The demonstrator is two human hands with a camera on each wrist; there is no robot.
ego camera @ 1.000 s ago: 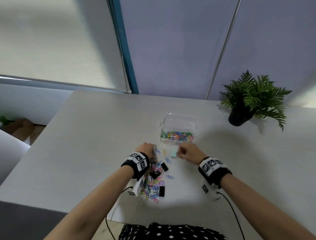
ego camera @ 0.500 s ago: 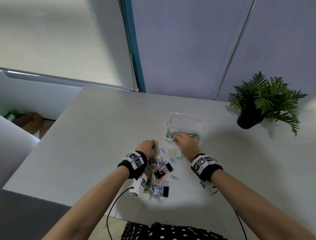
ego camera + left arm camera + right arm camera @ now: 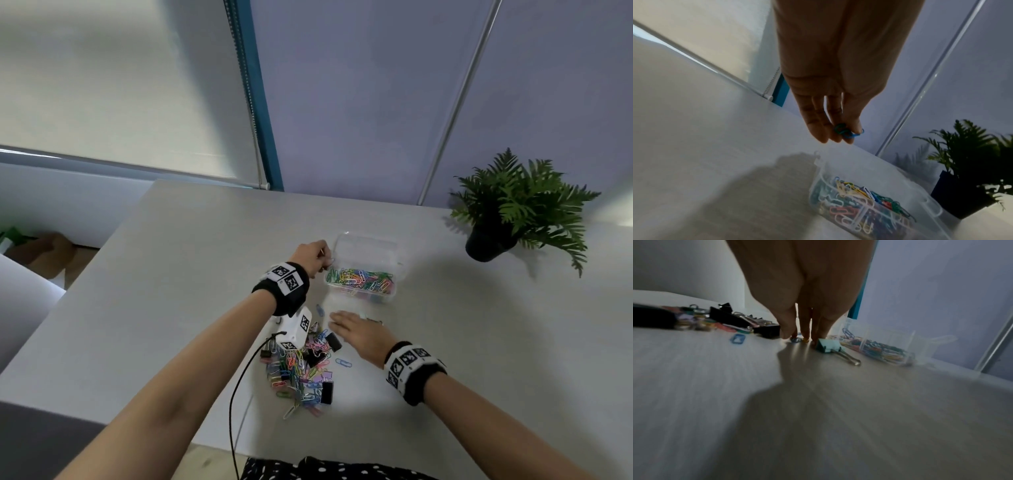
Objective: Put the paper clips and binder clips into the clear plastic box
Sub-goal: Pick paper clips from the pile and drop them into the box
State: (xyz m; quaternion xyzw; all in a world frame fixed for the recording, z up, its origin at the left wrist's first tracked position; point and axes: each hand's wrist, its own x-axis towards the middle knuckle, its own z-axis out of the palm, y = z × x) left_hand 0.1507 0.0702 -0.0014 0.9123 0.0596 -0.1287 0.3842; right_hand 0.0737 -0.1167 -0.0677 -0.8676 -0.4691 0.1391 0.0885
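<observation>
Left hand point(image 3: 312, 255): raised at the far left, arm outstretched, fingers point(image 3: 825, 129) pointing down and pinching together.
Right hand point(image 3: 359, 334): low and nearer, palm down, fingers point(image 3: 786, 331) stretched leftward, tips touching the surface.

Left hand point(image 3: 313, 255) now at box point(image 3: 399, 270)

This is looking like an office: a pale worktop point(image 3: 191, 274) is sitting against lilac partition panels point(image 3: 359, 102) joined by a metal strip. Left of the panels, a roller blind point(image 3: 120, 85) is covering a window. A potted fern point(image 3: 513, 209) is standing before the panels.
</observation>
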